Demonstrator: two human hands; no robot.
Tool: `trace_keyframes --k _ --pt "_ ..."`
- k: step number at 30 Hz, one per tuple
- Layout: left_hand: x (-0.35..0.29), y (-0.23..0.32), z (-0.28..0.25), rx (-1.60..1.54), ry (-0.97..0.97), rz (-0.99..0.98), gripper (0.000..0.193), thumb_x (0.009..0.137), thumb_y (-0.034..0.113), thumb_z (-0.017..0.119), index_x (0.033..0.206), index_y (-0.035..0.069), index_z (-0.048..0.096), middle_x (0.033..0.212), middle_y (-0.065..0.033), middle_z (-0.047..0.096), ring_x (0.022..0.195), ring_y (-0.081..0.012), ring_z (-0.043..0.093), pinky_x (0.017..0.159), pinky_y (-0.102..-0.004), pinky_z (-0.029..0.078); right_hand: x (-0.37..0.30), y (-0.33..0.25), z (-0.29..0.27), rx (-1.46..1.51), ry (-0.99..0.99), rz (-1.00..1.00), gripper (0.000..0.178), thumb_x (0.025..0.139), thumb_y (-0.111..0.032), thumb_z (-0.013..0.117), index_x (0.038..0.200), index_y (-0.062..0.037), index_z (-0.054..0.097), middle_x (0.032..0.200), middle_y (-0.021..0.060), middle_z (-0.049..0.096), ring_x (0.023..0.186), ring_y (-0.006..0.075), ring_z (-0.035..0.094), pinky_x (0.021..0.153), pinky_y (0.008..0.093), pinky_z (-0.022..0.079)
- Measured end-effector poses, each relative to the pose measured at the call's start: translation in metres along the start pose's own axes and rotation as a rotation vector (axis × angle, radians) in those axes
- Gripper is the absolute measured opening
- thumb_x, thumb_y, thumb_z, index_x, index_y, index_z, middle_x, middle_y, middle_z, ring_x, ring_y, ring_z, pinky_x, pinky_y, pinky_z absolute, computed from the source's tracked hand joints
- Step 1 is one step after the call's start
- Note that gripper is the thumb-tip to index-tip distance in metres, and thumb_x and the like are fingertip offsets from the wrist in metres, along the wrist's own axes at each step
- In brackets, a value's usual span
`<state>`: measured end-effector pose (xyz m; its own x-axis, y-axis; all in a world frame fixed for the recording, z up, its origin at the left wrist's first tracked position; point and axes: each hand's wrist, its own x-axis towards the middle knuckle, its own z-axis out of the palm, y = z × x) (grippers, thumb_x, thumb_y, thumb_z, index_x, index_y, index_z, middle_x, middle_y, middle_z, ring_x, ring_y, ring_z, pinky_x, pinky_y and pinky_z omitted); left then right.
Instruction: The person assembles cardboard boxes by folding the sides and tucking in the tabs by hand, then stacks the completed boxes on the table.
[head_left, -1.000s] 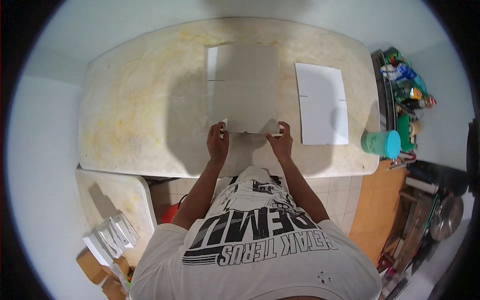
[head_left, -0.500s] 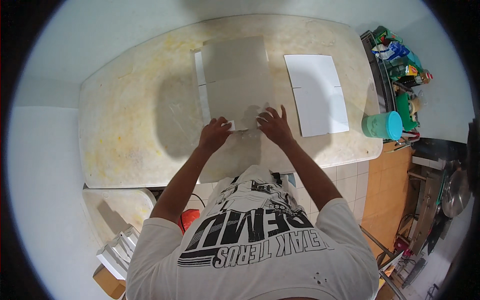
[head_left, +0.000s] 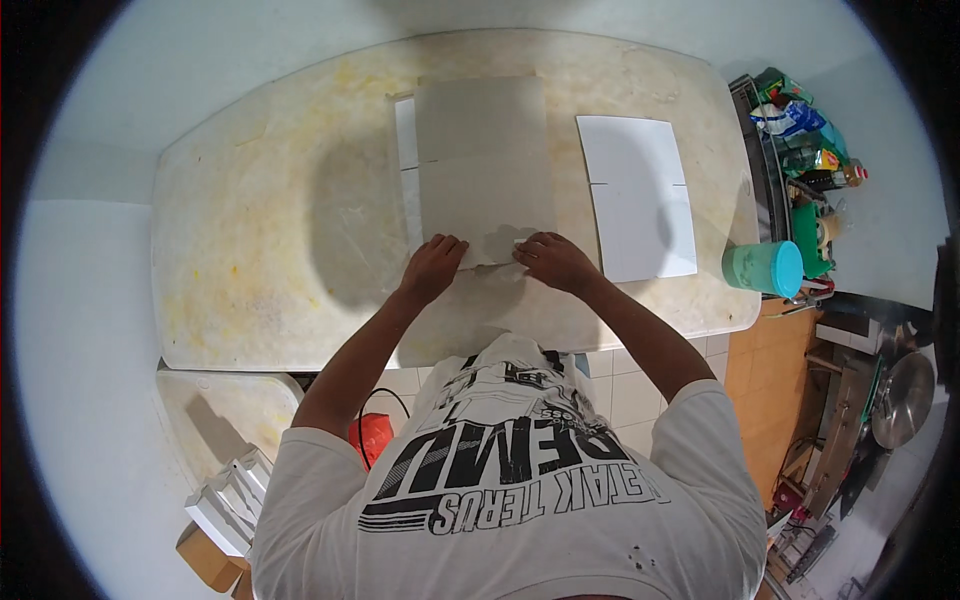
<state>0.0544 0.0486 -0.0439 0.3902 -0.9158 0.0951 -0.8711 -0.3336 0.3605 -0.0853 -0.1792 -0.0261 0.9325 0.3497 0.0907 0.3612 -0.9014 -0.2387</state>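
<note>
A flat grey cardboard sheet [head_left: 482,150] lies in front of me, with a short slit at its left edge. Under it, a white cardboard sheet [head_left: 408,160] shows along the left side. My left hand [head_left: 434,268] is closed at the near left corner of the grey sheet, its fingers pinching the edge. At the near right corner, my right hand [head_left: 553,262] is also closed, with its fingertips curled over the edge. A small white flap shows by the right fingertips. Beyond my right hand, a separate white cardboard sheet [head_left: 637,230] with slits lies flat.
The stained table [head_left: 240,220] has rounded corners. A green tub with a turquoise lid [head_left: 762,269] stands at its right edge, near a rack of bottles and packets [head_left: 805,140]. Folded white cardboard pieces [head_left: 228,500] sit at lower left. A red bag [head_left: 371,438] is below the table.
My right hand's fingers have drawn in and curled at the sheet's corner. The white flap that stood up by my left fingers no longer shows. The view has shifted slightly.
</note>
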Motion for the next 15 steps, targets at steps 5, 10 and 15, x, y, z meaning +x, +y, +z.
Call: trace_keyframes --k 5,10,15 --pt "0.012 0.01 -0.021 0.006 -0.08 0.147 0.021 0.078 0.017 0.059 0.097 0.008 0.055 0.101 -0.0071 0.053 0.097 -0.025 0.052 0.082 -0.0384 0.045 -0.007 0.008 0.014 -0.069 -0.012 0.077 0.032 0.078 -0.011 0.054 0.11 -0.0074 0.054 0.111 0.0031 0.054 0.102 0.0193 0.052 0.088 0.0298 0.045" --pt "0.01 -0.004 -0.017 -0.087 0.014 0.305 0.022 0.075 0.019 0.061 0.093 0.008 0.056 0.099 -0.0068 0.056 0.095 -0.0248 0.053 0.079 -0.0355 0.046 -0.012 0.012 0.009 -0.003 0.041 0.042 0.035 0.079 -0.008 0.053 0.114 -0.0087 0.053 0.113 0.0027 0.054 0.102 0.0199 0.052 0.089 0.0292 0.044" --pt "0.001 -0.012 -0.007 -0.09 0.005 0.328 0.024 0.074 0.017 0.061 0.096 0.008 0.056 0.101 -0.0054 0.056 0.095 -0.0247 0.053 0.08 -0.0351 0.045 -0.011 0.019 -0.006 0.089 -0.04 -0.018 0.036 0.078 -0.006 0.053 0.114 -0.0094 0.053 0.112 0.003 0.055 0.102 0.0198 0.052 0.092 0.0285 0.043"
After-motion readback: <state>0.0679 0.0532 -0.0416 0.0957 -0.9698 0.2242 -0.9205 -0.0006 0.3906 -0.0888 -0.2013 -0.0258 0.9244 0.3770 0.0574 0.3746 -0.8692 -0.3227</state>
